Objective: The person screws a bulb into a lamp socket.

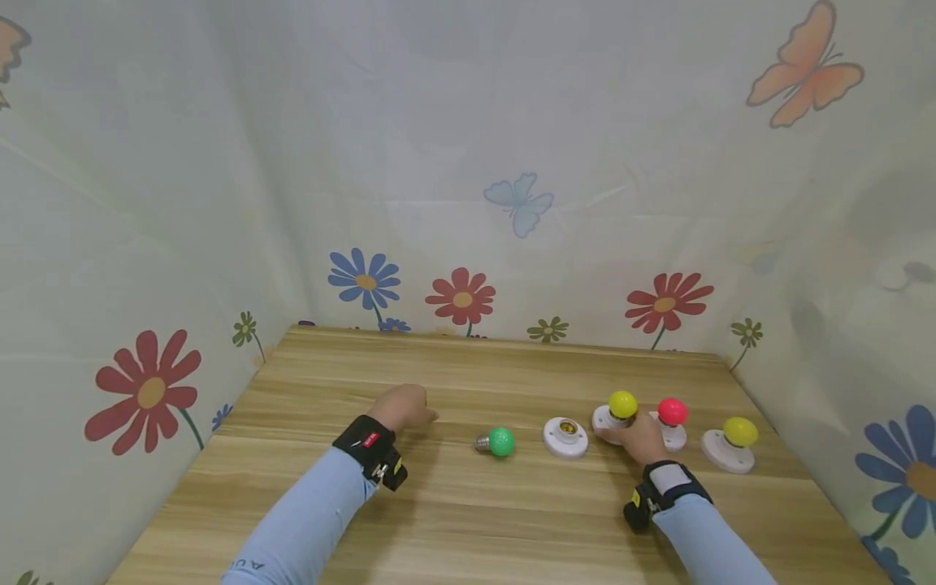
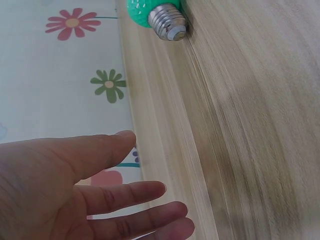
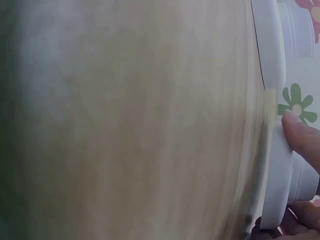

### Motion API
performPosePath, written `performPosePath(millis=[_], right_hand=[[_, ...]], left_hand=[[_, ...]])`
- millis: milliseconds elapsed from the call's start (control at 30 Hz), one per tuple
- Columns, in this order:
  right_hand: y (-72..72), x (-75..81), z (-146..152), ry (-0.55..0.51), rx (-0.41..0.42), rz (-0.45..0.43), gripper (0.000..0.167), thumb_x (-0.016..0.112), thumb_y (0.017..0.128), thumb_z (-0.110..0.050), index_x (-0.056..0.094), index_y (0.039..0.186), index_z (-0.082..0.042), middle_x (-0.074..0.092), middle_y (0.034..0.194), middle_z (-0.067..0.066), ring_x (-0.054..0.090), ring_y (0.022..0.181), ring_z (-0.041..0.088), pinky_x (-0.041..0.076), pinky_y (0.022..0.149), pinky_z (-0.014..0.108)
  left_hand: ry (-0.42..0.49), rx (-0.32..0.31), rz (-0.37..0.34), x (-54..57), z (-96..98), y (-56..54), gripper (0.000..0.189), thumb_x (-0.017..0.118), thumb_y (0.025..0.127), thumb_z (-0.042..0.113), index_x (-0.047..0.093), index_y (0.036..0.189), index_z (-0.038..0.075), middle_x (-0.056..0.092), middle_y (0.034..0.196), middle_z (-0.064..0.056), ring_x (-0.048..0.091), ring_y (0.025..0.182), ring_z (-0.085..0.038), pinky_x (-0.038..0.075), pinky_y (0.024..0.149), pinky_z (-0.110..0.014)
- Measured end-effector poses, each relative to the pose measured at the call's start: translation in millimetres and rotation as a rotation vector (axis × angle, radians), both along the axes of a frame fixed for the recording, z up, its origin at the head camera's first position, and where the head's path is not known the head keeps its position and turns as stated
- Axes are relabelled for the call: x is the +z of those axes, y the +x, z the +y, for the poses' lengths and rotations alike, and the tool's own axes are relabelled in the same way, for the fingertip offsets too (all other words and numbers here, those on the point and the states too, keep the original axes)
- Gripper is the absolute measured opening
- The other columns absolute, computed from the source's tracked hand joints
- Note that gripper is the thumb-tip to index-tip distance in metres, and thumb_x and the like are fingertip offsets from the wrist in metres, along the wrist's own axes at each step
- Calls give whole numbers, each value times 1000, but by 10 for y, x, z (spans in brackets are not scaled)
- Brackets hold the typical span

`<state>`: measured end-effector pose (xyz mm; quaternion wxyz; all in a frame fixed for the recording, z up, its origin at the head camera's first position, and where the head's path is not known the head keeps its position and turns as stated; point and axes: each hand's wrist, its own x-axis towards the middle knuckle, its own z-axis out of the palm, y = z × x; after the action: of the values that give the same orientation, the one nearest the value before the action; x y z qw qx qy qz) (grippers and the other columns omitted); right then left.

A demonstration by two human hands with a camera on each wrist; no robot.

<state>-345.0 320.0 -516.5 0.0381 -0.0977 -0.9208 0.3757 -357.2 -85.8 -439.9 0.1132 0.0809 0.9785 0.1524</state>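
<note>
On my head feed, I have the right hand (image 1: 642,439) gripping the white lamp holder (image 1: 601,419) that carries a yellow bulb (image 1: 623,404), over the table's right half. The right wrist feed shows thumb and fingers on opposite sides of its round base; I can't tell whether that base touches the table (image 1: 439,520). My left hand (image 1: 402,408) is open-fingered, thumb apart, near the green bulb (image 1: 501,441), which lies on its side, screw cap toward that hand. Between the green bulb and the gripped holder sits a bare lamp holder (image 1: 565,439), socket up. Just beyond the right hand stands a red bulb (image 1: 672,411) in its holder, then a second yellow bulb (image 1: 741,431) in another.
</note>
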Motion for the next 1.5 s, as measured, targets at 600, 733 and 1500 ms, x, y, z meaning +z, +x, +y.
performPosePath(millis=[600, 733, 1500], right_hand=[[-46, -23, 33, -19, 28, -39, 93, 83, 77, -25, 27, 141, 12, 39, 139, 36, 39, 127, 50, 25, 111, 62], [-52, 63, 55, -101, 23, -55, 111, 82, 78, -30, 6, 150, 8, 25, 147, 37, 29, 133, 51, 21, 112, 62], [314, 781, -425, 192, 548, -171, 37, 75, 84, -19, 62, 111, 4, 65, 98, 11, 61, 89, 23, 54, 79, 40]], left_hand=[[-17, -1, 1, 33, 1, 17, 29, 66, 91, 31, 63, 77, 6, 48, 64, -3, 46, 59, -19, 34, 55, -30], [-14, 5, 0, 28, 7, 11, 29, 66, 91, 32, 65, 80, 6, 48, 65, -3, 46, 61, -19, 34, 56, -30], [-28, 8, -1, 61, 68, 63, 31, 68, 90, 35, 68, 86, 4, 49, 65, -3, 47, 61, -19, 35, 56, -30]])
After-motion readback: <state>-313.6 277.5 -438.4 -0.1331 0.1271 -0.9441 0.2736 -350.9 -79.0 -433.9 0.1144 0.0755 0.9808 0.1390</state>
